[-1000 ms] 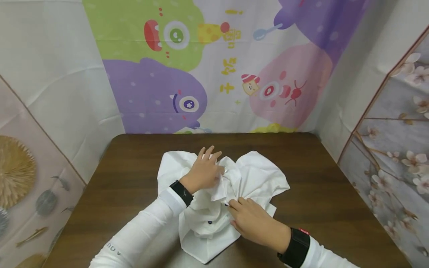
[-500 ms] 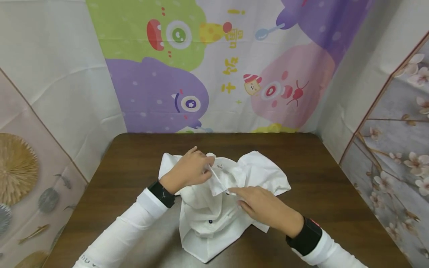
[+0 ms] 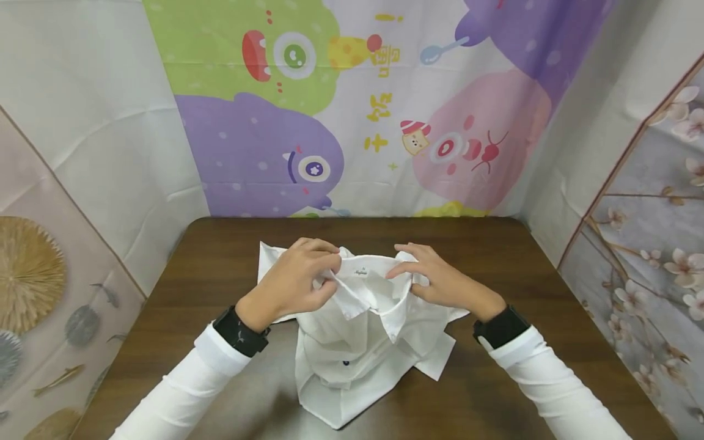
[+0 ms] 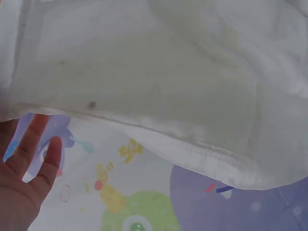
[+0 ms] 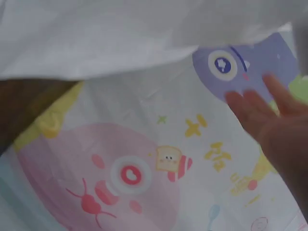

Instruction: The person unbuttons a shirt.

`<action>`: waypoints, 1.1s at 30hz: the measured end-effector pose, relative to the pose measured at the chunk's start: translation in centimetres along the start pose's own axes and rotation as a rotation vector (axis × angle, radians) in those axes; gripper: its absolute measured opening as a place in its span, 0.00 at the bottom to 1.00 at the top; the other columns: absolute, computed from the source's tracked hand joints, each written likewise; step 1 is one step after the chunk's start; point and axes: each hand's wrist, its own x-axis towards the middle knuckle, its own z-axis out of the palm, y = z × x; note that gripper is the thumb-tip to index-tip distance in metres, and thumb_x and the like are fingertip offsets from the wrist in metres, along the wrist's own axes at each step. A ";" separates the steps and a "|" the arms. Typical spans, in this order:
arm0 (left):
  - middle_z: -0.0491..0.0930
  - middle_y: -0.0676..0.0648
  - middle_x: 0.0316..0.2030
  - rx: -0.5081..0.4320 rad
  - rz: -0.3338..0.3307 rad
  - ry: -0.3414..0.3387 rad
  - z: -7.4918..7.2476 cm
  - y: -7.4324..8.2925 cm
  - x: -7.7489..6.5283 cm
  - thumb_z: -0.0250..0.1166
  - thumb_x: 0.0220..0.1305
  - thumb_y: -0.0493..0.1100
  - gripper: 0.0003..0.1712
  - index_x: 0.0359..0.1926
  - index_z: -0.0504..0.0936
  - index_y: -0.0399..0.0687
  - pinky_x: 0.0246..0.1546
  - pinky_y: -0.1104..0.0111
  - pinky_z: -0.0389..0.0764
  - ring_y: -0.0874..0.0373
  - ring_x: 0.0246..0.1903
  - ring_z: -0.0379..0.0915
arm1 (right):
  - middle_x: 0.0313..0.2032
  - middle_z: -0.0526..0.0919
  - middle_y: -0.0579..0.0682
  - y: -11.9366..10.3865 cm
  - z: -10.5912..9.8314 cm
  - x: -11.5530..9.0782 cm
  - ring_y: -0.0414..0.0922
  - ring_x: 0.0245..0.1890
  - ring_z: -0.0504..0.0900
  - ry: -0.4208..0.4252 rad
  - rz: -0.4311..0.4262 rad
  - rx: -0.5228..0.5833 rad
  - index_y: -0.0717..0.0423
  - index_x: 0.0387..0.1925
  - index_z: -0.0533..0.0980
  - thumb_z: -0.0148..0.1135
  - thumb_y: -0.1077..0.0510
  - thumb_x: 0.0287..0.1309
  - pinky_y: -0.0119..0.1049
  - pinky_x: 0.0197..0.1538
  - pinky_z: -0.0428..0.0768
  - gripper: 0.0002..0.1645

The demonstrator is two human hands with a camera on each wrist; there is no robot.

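Observation:
A white button-up shirt (image 3: 341,342) lies bunched on the table, its collar (image 3: 352,299) raised and spread. Inside the neck a small dark printed label (image 3: 361,271) shows, and a dark button (image 3: 346,363) sits lower on the front. My left hand (image 3: 297,275) pinches the left side of the collar. At the collar's right side, my right hand (image 3: 448,278) holds the cloth between thumb and fingers. White fabric (image 4: 144,72) fills the top of the left wrist view, above the fingers of my left hand (image 4: 24,183). My right hand (image 5: 284,130) is blurred in its wrist view.
The brown wooden table (image 3: 511,379) has its far edge against a cartoon-printed cloth (image 3: 264,140). Pale hanging panels stand on both sides, the right one with a flower-print section (image 3: 649,275). Both wrists wear black bands (image 3: 240,332).
My left hand has shifted left along the collar. The right hand has moved up from the shirt front to the collar's right side. The neck opening has spread, exposing the label.

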 end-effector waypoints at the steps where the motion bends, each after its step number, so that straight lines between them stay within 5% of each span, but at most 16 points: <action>1: 0.80 0.53 0.29 -0.010 0.005 0.005 -0.2 0.0 0.0 0.51 0.45 0.38 0.04 0.19 0.66 0.50 0.49 0.61 0.70 0.57 0.45 0.76 | 0.61 0.65 0.67 0.1 -0.2 0.2 0.67 0.64 0.57 -0.037 -0.002 0.011 0.50 0.43 0.79 0.58 0.71 0.49 0.65 0.60 0.59 0.20; 6: 0.75 0.52 0.26 -0.109 -0.065 0.028 -0.7 -0.4 -0.5 0.50 0.48 0.35 0.04 0.26 0.71 0.46 0.37 0.66 0.72 0.59 0.32 0.73 | 0.55 0.75 0.58 0.1 -1.3 0.7 0.60 0.62 0.66 -0.146 0.017 0.055 0.48 0.36 0.80 0.65 0.59 0.53 0.57 0.62 0.63 0.08; 11: 0.64 0.52 0.20 -0.286 -0.207 0.039 -0.3 -1.3 -0.8 0.48 0.54 0.30 0.09 0.37 0.69 0.43 0.26 0.71 0.66 0.61 0.23 0.64 | 0.37 0.81 0.46 -0.1 -2.7 0.6 0.43 0.42 0.77 -0.078 0.059 0.149 0.50 0.33 0.77 0.66 0.57 0.51 0.39 0.46 0.76 0.06; 19: 0.66 0.46 0.29 -0.479 -0.317 0.055 0.4 -1.7 -0.3 0.50 0.65 0.33 0.11 0.46 0.59 0.43 0.35 0.69 0.67 0.55 0.33 0.67 | 0.22 0.71 0.42 -1.9 -5.2 0.8 0.36 0.23 0.69 0.056 0.146 0.170 0.50 0.28 0.70 0.66 0.56 0.53 0.29 0.26 0.67 0.11; 23: 0.72 0.39 0.44 -0.571 -0.322 0.020 0.6 -1.5 0.2 0.57 0.64 0.38 0.27 0.58 0.52 0.45 0.44 0.65 0.73 0.53 0.43 0.72 | 0.19 0.66 0.43 -2.7 -5.8 0.8 0.37 0.21 0.65 0.178 0.121 0.040 0.53 0.30 0.69 0.66 0.57 0.53 0.28 0.25 0.64 0.12; 26: 0.74 0.40 0.48 -0.540 -0.359 -0.012 0.5 -1.3 0.4 0.63 0.61 0.43 0.34 0.62 0.54 0.45 0.45 0.63 0.75 0.54 0.45 0.74 | 0.20 0.67 0.45 -3.1 -5.9 1.0 0.38 0.21 0.66 0.304 0.083 -0.098 0.56 0.33 0.70 0.67 0.59 0.51 0.29 0.26 0.66 0.12; 29: 0.77 0.46 0.36 -0.435 -0.405 -0.016 0.1 -1.2 0.6 0.65 0.59 0.45 0.24 0.53 0.67 0.43 0.36 0.67 0.74 0.58 0.35 0.73 | 0.20 0.68 0.47 -3.4 -5.9 1.0 0.40 0.21 0.67 0.422 0.061 -0.228 0.58 0.37 0.71 0.69 0.59 0.49 0.31 0.26 0.67 0.16; 33: 0.75 0.48 0.30 -0.321 -0.423 0.086 -0.2 -1.5 0.9 0.64 0.59 0.46 0.13 0.42 0.77 0.44 0.32 0.68 0.70 0.59 0.30 0.68 | 0.20 0.69 0.48 -3.7 -6.4 0.8 0.39 0.18 0.65 0.486 0.057 -0.323 0.59 0.46 0.68 0.71 0.56 0.46 0.32 0.23 0.67 0.28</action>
